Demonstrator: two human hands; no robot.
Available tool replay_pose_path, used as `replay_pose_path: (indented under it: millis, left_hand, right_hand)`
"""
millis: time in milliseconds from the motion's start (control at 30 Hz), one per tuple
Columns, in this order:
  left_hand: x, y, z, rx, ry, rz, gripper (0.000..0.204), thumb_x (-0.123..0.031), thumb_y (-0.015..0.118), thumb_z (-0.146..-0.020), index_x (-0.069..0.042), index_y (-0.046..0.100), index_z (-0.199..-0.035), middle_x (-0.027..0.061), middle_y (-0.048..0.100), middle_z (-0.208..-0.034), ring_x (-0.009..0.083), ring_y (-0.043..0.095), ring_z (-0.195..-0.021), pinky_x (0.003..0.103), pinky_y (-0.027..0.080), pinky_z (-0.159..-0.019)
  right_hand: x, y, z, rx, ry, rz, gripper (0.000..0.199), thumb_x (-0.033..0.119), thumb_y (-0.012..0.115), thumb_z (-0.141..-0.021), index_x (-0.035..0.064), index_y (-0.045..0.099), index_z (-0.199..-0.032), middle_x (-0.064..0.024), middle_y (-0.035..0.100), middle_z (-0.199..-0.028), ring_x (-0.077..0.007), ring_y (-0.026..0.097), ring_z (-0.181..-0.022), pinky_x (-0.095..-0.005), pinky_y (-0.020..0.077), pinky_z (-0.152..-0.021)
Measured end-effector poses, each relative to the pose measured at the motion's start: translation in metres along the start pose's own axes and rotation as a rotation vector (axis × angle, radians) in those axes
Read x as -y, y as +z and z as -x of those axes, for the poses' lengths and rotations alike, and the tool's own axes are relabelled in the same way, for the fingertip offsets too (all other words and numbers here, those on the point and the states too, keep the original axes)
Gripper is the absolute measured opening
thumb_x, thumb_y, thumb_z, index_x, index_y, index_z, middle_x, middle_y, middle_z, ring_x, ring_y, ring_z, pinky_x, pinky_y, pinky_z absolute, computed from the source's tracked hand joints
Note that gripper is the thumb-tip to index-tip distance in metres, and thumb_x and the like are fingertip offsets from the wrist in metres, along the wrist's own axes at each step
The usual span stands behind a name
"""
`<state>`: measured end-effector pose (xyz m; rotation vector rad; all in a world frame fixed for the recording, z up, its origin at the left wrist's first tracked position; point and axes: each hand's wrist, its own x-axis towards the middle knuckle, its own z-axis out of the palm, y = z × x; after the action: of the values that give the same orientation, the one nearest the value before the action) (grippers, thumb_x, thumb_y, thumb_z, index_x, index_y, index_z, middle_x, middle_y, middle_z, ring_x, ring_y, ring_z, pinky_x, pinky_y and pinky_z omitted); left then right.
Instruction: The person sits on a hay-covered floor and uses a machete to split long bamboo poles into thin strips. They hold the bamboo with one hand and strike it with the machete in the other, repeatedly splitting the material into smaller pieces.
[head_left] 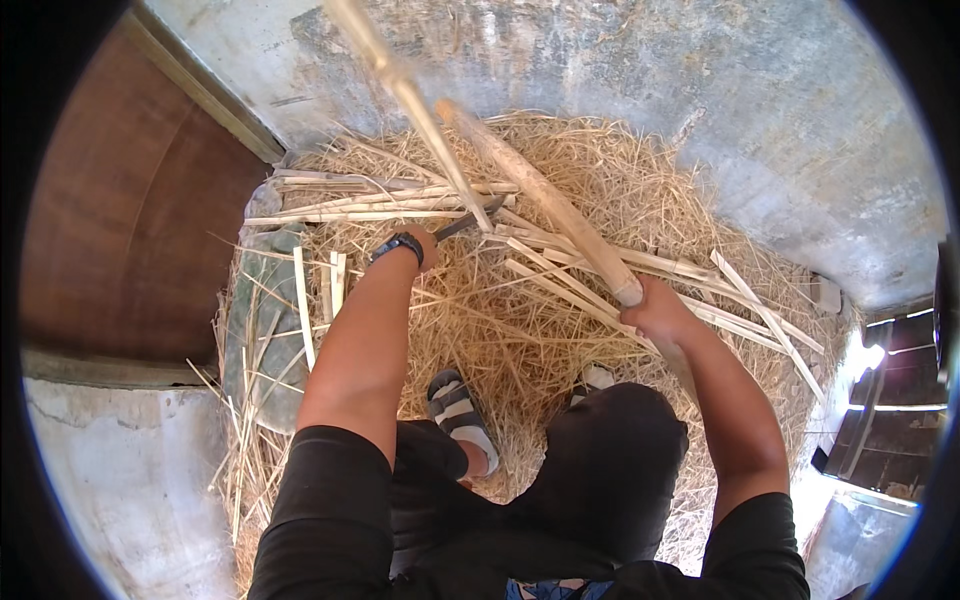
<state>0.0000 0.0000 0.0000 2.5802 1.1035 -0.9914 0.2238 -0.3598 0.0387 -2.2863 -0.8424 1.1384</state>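
My left hand (425, 246), with a dark band at its wrist, is closed round the handle of a knife (468, 222); the handle is hidden in my fist. The dark blade points up and right, meeting the lower end of a long split bamboo piece (425, 115) that rises toward the top left, its upper part blurred. My right hand (662, 312) grips a thick, round bamboo pole (545, 195), which slants up and left across the straw. How far the pole runs below my hand is partly hidden by my forearm.
Split bamboo strips (370, 207) lie on the straw (470, 310) at left, with more strips (765, 310) at right. A stained wall (800, 130) curves behind, and a brown panel (130, 200) stands at left. My sandalled foot (462, 415) rests on the straw.
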Motion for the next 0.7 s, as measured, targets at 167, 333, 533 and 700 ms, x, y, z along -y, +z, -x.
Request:
replay_pose_path:
  millis: [167, 333, 533, 700]
  left_hand:
    - [-0.031, -0.01, -0.012, -0.093, -0.07, 0.13, 0.039, -0.022, 0.057, -0.092, -0.007, 0.072, -0.125, 0.0214, 0.072, -0.117, 0.0349, 0.071, -0.109, 0.044, 0.057, -0.095]
    - [-0.021, 0.022, -0.019, -0.056, -0.125, 0.32, 0.039, -0.019, 0.061, -0.092, -0.005, 0.07, -0.127, 0.0211, 0.072, -0.119, 0.0351, 0.071, -0.11, 0.045, 0.058, -0.094]
    - [-0.01, 0.075, -0.016, -0.227, -0.139, 0.376, 0.04, -0.028, 0.07, -0.086, -0.002, 0.071, -0.117, 0.0222, 0.073, -0.111, 0.0372, 0.071, -0.103, 0.045, 0.057, -0.092]
    - [-0.018, 0.082, -0.015, -0.111, -0.154, 0.317, 0.04, -0.029, 0.065, -0.094, -0.002, 0.066, -0.123, 0.0199, 0.072, -0.115, 0.0321, 0.071, -0.107, 0.045, 0.059, -0.09]
  right_hand:
    - [-0.017, -0.006, -0.021, -0.135, -0.096, 0.007, 0.057, 0.016, 0.076, -0.075, -0.0065, 0.061, -0.126, -0.0233, 0.071, -0.098, -0.0283, 0.073, -0.08, -0.0388, 0.0562, -0.069]
    - [-0.01, -0.012, -0.017, -0.11, 0.005, -0.188, 0.055, 0.015, 0.074, -0.077, -0.0032, 0.06, -0.127, -0.0219, 0.072, -0.097, -0.0283, 0.072, -0.084, -0.0394, 0.0561, -0.074]
    - [-0.012, 0.003, -0.023, -0.322, -0.2, -0.103, 0.051, 0.014, 0.075, -0.079, -0.0008, 0.06, -0.125, -0.0209, 0.072, -0.099, -0.0312, 0.071, -0.087, -0.041, 0.0555, -0.077]
    - [-0.057, 0.034, -0.036, -0.087, 0.013, 0.485, 0.052, 0.019, 0.073, -0.08, -0.0003, 0.06, -0.127, -0.028, 0.072, -0.108, -0.0425, 0.069, -0.106, -0.0485, 0.0547, -0.093]
